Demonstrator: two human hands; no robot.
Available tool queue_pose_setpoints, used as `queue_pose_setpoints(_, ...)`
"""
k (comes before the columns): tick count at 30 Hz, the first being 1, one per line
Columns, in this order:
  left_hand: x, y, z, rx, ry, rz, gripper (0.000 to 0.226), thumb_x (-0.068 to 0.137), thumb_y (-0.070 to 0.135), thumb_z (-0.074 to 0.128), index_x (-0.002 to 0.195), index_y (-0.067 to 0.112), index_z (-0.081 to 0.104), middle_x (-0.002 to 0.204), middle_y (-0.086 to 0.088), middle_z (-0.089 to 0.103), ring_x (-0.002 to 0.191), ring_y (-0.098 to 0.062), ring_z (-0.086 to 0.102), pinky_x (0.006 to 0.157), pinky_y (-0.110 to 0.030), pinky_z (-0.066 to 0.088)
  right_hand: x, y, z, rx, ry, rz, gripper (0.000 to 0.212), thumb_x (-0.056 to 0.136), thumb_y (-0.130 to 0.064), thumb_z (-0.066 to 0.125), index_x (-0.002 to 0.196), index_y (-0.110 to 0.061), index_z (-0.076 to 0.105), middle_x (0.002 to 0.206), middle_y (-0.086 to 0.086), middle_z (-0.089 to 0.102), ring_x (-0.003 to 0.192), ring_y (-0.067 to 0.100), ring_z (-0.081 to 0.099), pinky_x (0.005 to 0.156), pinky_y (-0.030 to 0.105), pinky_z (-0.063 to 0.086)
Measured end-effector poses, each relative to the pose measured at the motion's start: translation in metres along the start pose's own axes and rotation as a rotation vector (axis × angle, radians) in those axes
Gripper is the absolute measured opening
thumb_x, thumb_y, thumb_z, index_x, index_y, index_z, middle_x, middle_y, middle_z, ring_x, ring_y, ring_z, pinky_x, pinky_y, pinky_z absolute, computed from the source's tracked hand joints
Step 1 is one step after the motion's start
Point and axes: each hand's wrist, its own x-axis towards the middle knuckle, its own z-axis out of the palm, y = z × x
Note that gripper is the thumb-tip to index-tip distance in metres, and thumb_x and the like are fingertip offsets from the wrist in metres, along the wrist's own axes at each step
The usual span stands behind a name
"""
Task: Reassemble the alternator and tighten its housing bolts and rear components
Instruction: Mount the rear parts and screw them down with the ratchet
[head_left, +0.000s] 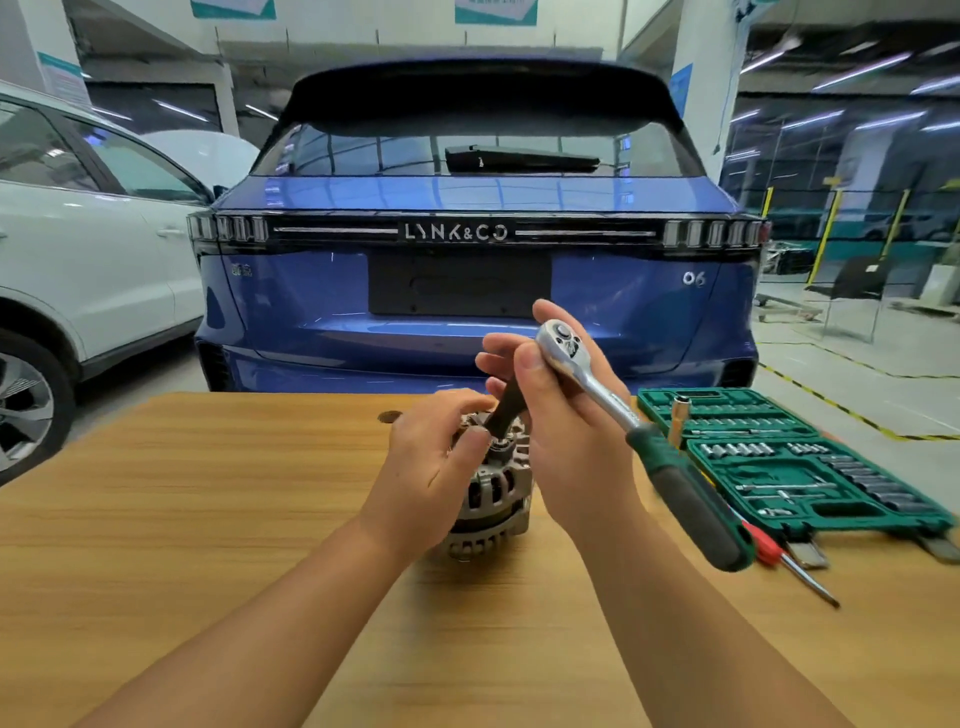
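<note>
A grey alternator (491, 506) stands on the wooden table (208, 519), its top end facing up. My left hand (434, 457) grips its upper housing from the left, thumb near the centre shaft. My right hand (558, 405) holds a chrome ratchet (582, 371) near its head. The ratchet's green and black handle (691, 504) points down to the right. A dark socket (504, 413) runs from under the ratchet head down onto the alternator's top. The socket's tip is hidden between my hands.
An open green socket set case (789, 462) lies at the table's right, with a red-handled screwdriver (789, 564) in front of it. A blue car (478, 249) stands just behind the table and a white car (78, 260) to the left.
</note>
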Motion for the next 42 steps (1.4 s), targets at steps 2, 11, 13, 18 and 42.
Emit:
queue_pose_setpoints(2,-0.008,0.013,0.005,-0.091,-0.114,-0.122,0.03,0.094,0.063,0.039,0.116,0.051,0.055,0.106,0.019,0.066,0.107,-0.006,0.06,0.093,-0.031,0.05,-0.006,-0.009,-0.003,-0.088,-0.004,0.008,0.03,0.084,-0.038,0.059,0.113,-0.032,0.062,0.102,0.003,0.077,0.1,0.014,0.072,0.084,0.026,0.057)
queue_pose_setpoints(11,-0.043,0.028,0.021,-0.373,-0.152,-0.299,0.05,0.077,0.087,0.049,0.091,0.041,0.062,0.071,0.012,0.058,0.063,-0.012,0.05,0.061,-0.043,0.041,-0.026,-0.031,-0.037,-0.586,-0.288,0.075,0.013,0.097,-0.035,0.063,0.103,-0.047,0.06,0.082,-0.02,0.067,0.069,-0.004,0.059,0.059,0.008,0.043)
queue_pose_setpoints(13,-0.051,0.022,0.021,-0.339,-0.176,-0.325,0.055,0.076,0.087,0.049,0.096,0.038,0.063,0.078,0.002,0.064,0.07,-0.025,0.055,0.067,-0.052,0.044,-0.025,-0.042,-0.057,-0.406,-0.466,0.358,0.024,0.098,-0.018,0.064,0.108,-0.039,0.072,0.076,-0.016,0.068,0.067,0.001,0.06,0.061,0.02,0.05)
queue_pose_setpoints(18,-0.06,0.012,0.024,-0.179,-0.246,-0.384,0.056,0.076,0.075,0.045,0.103,0.029,0.065,0.096,-0.01,0.069,0.087,-0.028,0.062,0.08,-0.051,0.049,-0.027,-0.048,-0.092,0.013,-0.395,0.844,0.033,0.098,-0.015,0.049,0.119,-0.019,0.074,0.099,0.016,0.074,0.073,0.021,0.07,0.059,0.03,0.056)
queue_pose_setpoints(42,-0.052,-0.008,0.066,-0.046,-0.3,-0.404,0.045,0.079,0.08,0.044,0.088,0.039,0.058,0.062,0.016,0.057,0.053,-0.001,0.049,0.057,-0.03,0.038,-0.019,-0.049,-0.137,-0.055,-0.047,0.97,0.025,0.094,-0.019,0.056,0.117,-0.014,0.065,0.084,0.008,0.072,0.048,0.011,0.049,0.04,0.02,0.039)
